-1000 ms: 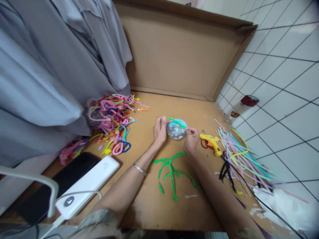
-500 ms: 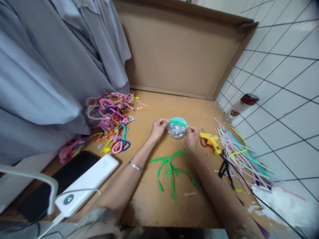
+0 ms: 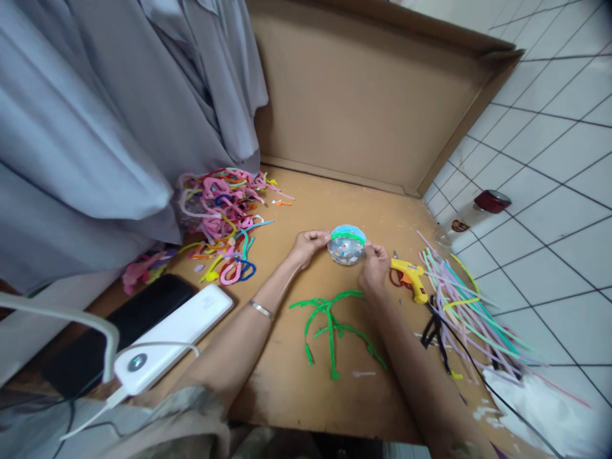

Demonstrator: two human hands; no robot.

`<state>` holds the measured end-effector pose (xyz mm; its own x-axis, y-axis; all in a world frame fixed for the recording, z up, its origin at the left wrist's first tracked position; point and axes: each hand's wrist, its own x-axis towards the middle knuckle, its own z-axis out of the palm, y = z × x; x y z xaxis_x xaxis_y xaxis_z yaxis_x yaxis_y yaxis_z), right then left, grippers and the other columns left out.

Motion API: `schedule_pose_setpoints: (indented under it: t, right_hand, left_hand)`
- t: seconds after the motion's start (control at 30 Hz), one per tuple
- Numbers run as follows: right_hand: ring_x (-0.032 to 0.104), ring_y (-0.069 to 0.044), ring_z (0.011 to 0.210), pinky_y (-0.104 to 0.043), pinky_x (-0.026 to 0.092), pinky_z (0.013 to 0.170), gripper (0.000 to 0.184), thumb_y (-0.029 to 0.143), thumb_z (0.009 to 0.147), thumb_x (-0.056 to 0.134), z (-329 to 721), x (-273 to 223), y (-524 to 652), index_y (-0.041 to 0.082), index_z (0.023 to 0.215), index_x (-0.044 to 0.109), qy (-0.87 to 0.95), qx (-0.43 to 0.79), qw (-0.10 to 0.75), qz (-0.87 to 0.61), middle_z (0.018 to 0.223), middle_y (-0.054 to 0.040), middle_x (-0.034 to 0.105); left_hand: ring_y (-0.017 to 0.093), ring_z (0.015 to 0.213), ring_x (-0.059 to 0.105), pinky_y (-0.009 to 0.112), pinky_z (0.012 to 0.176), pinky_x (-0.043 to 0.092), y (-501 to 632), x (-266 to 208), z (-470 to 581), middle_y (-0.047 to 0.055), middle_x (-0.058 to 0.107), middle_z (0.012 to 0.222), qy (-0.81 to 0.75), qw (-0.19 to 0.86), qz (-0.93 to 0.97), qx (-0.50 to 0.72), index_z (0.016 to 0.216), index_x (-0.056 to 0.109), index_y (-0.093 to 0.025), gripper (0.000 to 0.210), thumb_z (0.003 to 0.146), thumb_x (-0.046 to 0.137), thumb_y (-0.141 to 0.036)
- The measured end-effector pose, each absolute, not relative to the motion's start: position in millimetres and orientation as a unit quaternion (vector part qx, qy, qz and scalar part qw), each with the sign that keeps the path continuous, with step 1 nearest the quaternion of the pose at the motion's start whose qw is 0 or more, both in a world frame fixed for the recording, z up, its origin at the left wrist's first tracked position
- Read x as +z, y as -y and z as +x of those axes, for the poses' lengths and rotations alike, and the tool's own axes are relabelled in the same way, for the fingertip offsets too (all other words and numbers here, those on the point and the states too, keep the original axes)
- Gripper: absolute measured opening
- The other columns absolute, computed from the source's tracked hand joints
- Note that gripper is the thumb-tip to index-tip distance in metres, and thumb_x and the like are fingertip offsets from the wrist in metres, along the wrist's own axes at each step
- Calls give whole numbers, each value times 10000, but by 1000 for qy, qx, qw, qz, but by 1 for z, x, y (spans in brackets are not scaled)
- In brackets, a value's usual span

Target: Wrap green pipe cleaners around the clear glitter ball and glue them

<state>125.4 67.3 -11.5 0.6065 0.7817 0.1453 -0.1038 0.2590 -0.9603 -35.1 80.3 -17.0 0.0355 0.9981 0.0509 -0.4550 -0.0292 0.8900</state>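
Observation:
A small round piece (image 3: pixel 347 250), pale blue at the top and greyish and speckled below, is between my two hands above the table. A green pipe cleaner (image 3: pixel 348 236) runs across its upper part like a band. My left hand (image 3: pixel 308 247) pinches at the left edge of the piece, close to the band's end. At the right edge, my right hand (image 3: pixel 375 264) is closed with thumb and fingers together. Exactly what each fingertip grips is too small to tell. Nearer to me lies a branching shape of green pipe cleaners (image 3: pixel 329 319), flat on the table.
A yellow glue gun (image 3: pixel 411 277) with a black cord lies right of my hands, beside loose pipe cleaners (image 3: pixel 459 306). A red-lidded jar (image 3: pixel 473 217) stands by the tiled wall. Left are tangled pipe cleaners (image 3: pixel 220 210), a white power bank (image 3: pixel 176 338) and a dark phone-like slab (image 3: pixel 143 319).
The whole view has shifted a little, so things appear slightly farther right. Both hands keep their hold at the sides of the round piece, with hardly any other movement.

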Motion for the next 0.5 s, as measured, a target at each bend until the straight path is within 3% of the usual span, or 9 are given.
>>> schedule_pose_setpoints:
  t: [0.27, 0.5]
  right_hand:
    - [476, -113, 623, -276, 406, 640, 297, 442, 558, 664, 124, -10, -65, 196, 642, 522, 321, 322, 727, -514, 609, 47, 538]
    - [474, -112, 620, -272, 409, 643, 287, 439, 593, 679, 124, -9, -64, 198, 635, 529, 338, 312, 726, -511, 590, 52, 541]
  left_hand:
    - [154, 650, 639, 369, 815, 531, -83, -23, -32, 62, 722, 688, -358, 625, 332, 609, 696, 731, -119, 468, 397, 932, -418]
    - [145, 666, 643, 351, 844, 519, -83, -24, -34, 51, 723, 690, -359, 633, 312, 610, 663, 711, -118, 461, 357, 945, -370]
